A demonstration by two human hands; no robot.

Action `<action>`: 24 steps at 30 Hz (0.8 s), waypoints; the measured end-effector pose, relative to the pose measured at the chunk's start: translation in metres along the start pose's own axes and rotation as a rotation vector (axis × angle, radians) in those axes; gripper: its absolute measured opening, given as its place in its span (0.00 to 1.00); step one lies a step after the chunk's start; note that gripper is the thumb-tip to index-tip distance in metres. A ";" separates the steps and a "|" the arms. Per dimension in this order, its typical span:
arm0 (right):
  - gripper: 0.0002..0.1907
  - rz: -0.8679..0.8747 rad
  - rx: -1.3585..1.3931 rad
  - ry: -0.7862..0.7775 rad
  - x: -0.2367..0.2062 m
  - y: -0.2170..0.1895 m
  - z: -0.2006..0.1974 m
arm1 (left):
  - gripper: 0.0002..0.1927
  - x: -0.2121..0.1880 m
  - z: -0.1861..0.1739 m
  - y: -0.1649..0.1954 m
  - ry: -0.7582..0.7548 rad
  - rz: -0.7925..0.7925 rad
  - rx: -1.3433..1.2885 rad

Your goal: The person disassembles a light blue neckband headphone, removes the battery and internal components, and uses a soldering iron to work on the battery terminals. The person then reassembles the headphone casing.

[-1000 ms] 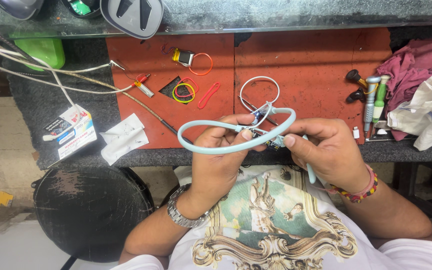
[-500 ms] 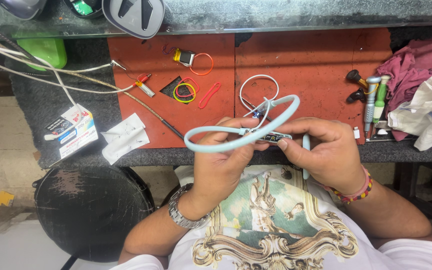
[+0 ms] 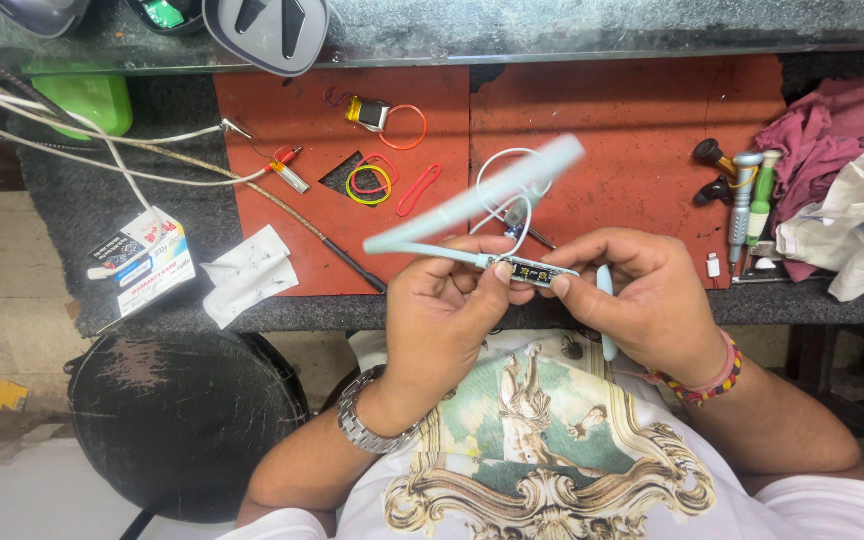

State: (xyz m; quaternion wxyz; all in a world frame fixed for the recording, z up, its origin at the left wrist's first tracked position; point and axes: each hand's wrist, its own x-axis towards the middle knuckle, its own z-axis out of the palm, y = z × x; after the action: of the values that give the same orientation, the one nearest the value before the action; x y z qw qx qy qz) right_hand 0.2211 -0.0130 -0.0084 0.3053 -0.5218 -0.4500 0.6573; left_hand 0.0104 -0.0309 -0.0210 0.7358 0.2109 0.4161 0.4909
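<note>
**Here: neckband earphone held in both hands over the bench edge**

The pale blue neckband [image 3: 472, 200] is blurred. Its long axis runs on a slant, from lower left near the left thumb up to the right, with the free end over the red mat [image 3: 642, 130]. At its lower end a small dark circuit board [image 3: 529, 271] lies almost level, long axis left to right, bridging the two hands. Thin white wire [image 3: 497, 170] loops up from the board area onto the mat.

The left hand [image 3: 447, 310] pinches the left end of the board and the neckband base between thumb and fingertips. The right hand [image 3: 647, 300] pinches the right end of the board with its thumb and forefinger; a second pale blue piece [image 3: 607, 320] sticks down from behind its fingers. Both hands are closed on the work, close together, just over the front edge of the bench and above the lap.

Around it on the mat: coloured rubber bands [image 3: 372, 180], an orange ring with a small yellow part [image 3: 387, 118], a red-tipped pen-like tool [image 3: 290, 172]. A long thin black rod [image 3: 337, 252] runs on a slant toward the left hand; whether it touches, cannot tell. Right of the mat stand screwdrivers [image 3: 747, 195] beside a maroon cloth [image 3: 832, 130] and a white cloth [image 3: 857, 235]. Left of the mat: a small printed box [image 3: 142, 262], a crumpled white paper [image 3: 247, 272], white cables [image 3: 82, 150], a green container [image 3: 92, 100].

Both forearms rise from the lower frame, wrists bent inward. A metal watch [image 3: 362, 425] sits on the left wrist, a beaded bracelet [image 3: 707, 380] on the right.
</note>
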 end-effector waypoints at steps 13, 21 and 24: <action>0.16 0.040 0.164 0.072 -0.013 0.016 0.006 | 0.12 0.009 -0.006 0.004 -0.013 0.008 -0.020; 0.16 -0.148 -0.219 0.169 -0.014 0.005 0.013 | 0.14 0.006 -0.006 0.007 -0.087 -0.038 -0.030; 0.13 -0.207 -0.175 0.145 -0.012 0.003 0.014 | 0.14 0.004 -0.006 0.007 -0.076 -0.021 0.039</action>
State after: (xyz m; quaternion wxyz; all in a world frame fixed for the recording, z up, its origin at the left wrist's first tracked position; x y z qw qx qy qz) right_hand 0.2112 -0.0286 -0.0058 0.3565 -0.5435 -0.5336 0.5411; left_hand 0.0027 -0.0249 -0.0211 0.7518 0.2393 0.3995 0.4667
